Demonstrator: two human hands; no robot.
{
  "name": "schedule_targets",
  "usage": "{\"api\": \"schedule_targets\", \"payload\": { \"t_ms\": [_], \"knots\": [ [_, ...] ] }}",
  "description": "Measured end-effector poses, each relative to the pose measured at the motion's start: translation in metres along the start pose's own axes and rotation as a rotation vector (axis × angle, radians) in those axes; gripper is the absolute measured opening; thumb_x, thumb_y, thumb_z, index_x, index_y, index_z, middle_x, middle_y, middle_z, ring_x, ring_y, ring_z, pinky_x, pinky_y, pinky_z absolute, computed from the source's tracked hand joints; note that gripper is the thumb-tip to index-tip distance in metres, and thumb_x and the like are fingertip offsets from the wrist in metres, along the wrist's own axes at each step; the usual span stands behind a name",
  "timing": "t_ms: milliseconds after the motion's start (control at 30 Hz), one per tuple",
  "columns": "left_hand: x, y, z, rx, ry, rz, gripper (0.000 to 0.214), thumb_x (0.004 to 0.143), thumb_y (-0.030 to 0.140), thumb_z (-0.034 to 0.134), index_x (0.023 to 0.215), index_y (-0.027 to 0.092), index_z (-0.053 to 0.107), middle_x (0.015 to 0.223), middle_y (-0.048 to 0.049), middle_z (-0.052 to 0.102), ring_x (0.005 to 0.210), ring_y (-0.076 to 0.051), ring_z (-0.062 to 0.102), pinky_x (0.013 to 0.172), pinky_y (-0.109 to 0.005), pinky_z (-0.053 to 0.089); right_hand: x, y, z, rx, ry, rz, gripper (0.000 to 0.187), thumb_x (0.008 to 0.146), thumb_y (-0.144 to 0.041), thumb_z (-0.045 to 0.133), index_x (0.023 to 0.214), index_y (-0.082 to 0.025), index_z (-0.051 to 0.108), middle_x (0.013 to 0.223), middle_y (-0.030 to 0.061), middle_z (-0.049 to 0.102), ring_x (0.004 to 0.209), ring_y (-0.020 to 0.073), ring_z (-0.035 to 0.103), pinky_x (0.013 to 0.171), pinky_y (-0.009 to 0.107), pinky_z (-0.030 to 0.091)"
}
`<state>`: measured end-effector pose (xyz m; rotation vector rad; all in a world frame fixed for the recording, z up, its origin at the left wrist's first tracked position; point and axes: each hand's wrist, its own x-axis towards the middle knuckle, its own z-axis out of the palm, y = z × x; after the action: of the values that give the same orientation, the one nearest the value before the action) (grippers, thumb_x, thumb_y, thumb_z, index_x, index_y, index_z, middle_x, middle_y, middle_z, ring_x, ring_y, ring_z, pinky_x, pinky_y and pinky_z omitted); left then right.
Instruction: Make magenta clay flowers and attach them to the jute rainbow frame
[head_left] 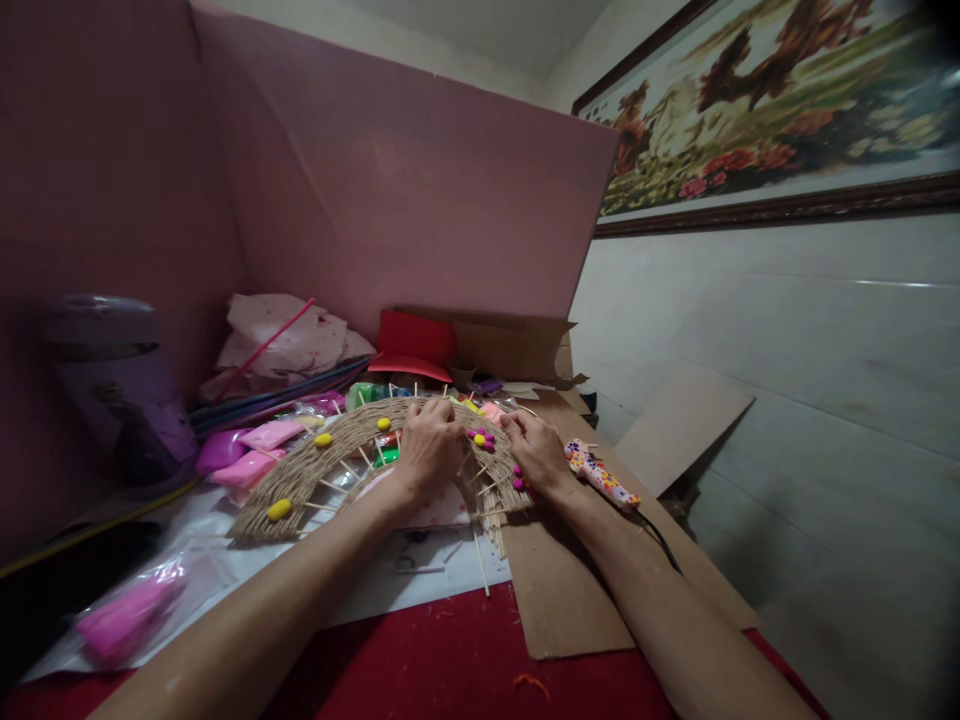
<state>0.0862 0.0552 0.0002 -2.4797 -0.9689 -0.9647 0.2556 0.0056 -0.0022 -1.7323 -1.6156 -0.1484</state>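
A half-ring arch wrapped in brown twine (pixel 262 490) lies in front of me, with thin sticks poking out along both edges. Yellow clay pieces (pixel 279 510) dot its left side. Toward the right sits a small flower (pixel 480 440) with a yellow centre and magenta petals, and more magenta dots (pixel 517 478) lie lower down. My left hand (pixel 433 442) rests over the top of the arch, fingers curled; whatever they hold is hidden. Beside the flower, my right hand (pixel 534 450) is closed with thumb and fingers together, its contents not visible.
A flower-patterned glue gun (pixel 604 475) with a black cord lies right of my right hand on cardboard (pixel 570 590). Pink clay packets (pixel 251 465) and a bagged magenta lump (pixel 131 615) lie left. A purple tumbler (pixel 124 400) stands behind, near a pink panel (pixel 405 170).
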Motion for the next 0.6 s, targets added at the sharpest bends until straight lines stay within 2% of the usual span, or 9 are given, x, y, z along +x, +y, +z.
{"api": "schedule_targets", "payload": {
  "t_ms": [100, 367, 600],
  "knots": [
    [-0.0009, 0.0007, -0.0016, 0.001, 0.001, 0.004, 0.014, 0.076, 0.019, 0.058, 0.066, 0.020, 0.069, 0.085, -0.0082, 0.059, 0.086, -0.024, 0.049, 0.076, -0.039, 0.032, -0.0003, -0.0008, -0.0001, -0.005, 0.001, 0.008, 0.031, 0.091, -0.037, 0.039, 0.086, -0.020, 0.064, 0.084, 0.0052, 0.068, 0.076, 0.0167, 0.059, 0.063, 0.023, 0.032],
    [-0.0013, -0.0004, -0.0001, -0.054, -0.019, 0.014, 0.013, 0.077, 0.026, 0.060, 0.070, 0.024, 0.071, 0.081, -0.0066, 0.058, 0.085, -0.023, 0.048, 0.074, -0.038, 0.031, 0.0001, -0.0024, -0.0011, -0.001, -0.001, 0.025, 0.031, 0.090, -0.038, 0.040, 0.086, -0.019, 0.064, 0.083, 0.0053, 0.068, 0.075, 0.0169, 0.059, 0.063, 0.024, 0.032],
    [-0.0002, -0.0007, 0.0009, -0.023, 0.017, -0.067, 0.016, 0.078, 0.020, 0.055, 0.073, 0.022, 0.070, 0.085, -0.0076, 0.060, 0.089, -0.023, 0.049, 0.076, -0.038, 0.032, 0.0001, -0.0004, 0.0002, 0.003, 0.008, 0.004, 0.032, 0.091, -0.038, 0.039, 0.086, -0.020, 0.064, 0.084, 0.0053, 0.068, 0.077, 0.0174, 0.059, 0.064, 0.024, 0.032]
  ]
}}
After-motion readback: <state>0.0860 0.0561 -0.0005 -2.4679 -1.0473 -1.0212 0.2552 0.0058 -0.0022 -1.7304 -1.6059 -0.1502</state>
